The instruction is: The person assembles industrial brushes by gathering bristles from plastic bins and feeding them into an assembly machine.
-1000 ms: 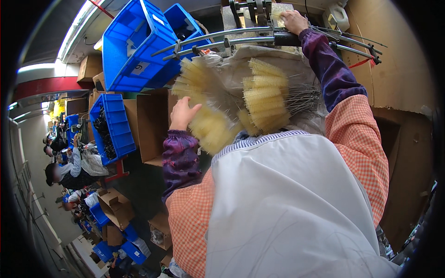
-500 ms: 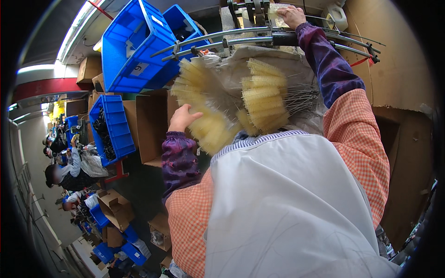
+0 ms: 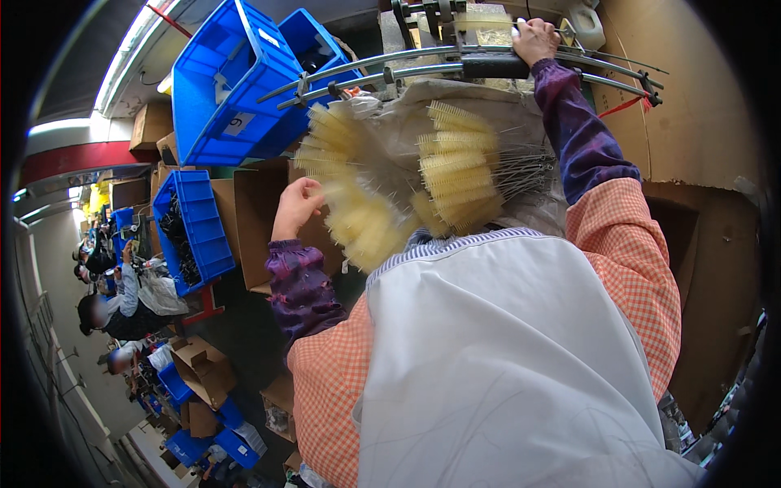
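There is room over the bare cloth between the left brushes and the right brushes, going toward twelve o'clock. Metal rails run across the way there. At eleven, a big blue bin blocks.

I wear a pale grey-white apron, smooth with soft creases, its upper edge bound in narrow blue-and-white striped trim. Under it is an orange-and-white gingham shirt with loose sleeves. My left oversleeve and right oversleeve are mottled deep purple and navy, the left showing pinkish patches.
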Motion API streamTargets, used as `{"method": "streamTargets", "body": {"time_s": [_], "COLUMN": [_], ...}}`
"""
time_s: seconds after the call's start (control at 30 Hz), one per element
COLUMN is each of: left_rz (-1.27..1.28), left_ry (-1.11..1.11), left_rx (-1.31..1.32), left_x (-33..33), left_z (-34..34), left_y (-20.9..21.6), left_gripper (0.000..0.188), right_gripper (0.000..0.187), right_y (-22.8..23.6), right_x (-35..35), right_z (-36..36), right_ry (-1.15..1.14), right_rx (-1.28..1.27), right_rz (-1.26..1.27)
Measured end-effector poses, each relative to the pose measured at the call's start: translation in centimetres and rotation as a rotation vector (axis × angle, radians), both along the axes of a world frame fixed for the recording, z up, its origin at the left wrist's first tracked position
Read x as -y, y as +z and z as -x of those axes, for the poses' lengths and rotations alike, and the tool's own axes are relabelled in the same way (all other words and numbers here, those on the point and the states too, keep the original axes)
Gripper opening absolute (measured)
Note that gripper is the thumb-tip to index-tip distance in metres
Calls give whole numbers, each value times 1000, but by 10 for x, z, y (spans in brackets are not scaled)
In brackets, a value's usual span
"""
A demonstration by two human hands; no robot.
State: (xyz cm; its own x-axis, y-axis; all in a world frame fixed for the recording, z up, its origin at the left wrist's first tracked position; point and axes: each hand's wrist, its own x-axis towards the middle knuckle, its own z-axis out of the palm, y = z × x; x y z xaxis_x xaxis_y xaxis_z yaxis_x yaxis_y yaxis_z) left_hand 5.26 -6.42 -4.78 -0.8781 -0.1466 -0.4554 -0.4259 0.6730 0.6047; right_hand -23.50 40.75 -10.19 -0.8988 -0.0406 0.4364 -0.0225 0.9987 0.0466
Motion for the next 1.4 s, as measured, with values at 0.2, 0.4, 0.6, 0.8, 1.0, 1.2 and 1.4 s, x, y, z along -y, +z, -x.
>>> {"method": "streamTargets", "body": {"time_s": [0.2, 0.4, 0.6, 0.8, 1.0, 1.2, 1.4], "left_rz": [85, 255, 306, -191, -431, -571, -675], "left_ry": [-20, -104, -139, 55, -53, -213, -303], "left_rx": [-92, -191, -203, -176, -224, -219, -255], "left_x": [-25, -41, -35, -16, -42, -101, -165], "left_z": [8, 9, 3, -18, 0, 28, 52], "left_y": [36, 96, 163, 177, 152, 120, 112], "left_gripper": [17, 14, 13, 14, 17, 16, 17], "right_gripper": [22, 23, 24, 25, 26, 23, 20], "right_y": [-1, 6, 11, 5, -27, 36, 22], "right_x": [70, 114, 80, 26, -49, -41, -50], "right_z": [-4, -6, -10, -5, 31, -4, -33], "right_ry": [45, 68, 98, 110, 139, 147, 165], "right_rx": [33, 44, 138, 46, -4, 237, 270], "right_rz": [34, 88, 22, -70, 155, 213, 275]}}
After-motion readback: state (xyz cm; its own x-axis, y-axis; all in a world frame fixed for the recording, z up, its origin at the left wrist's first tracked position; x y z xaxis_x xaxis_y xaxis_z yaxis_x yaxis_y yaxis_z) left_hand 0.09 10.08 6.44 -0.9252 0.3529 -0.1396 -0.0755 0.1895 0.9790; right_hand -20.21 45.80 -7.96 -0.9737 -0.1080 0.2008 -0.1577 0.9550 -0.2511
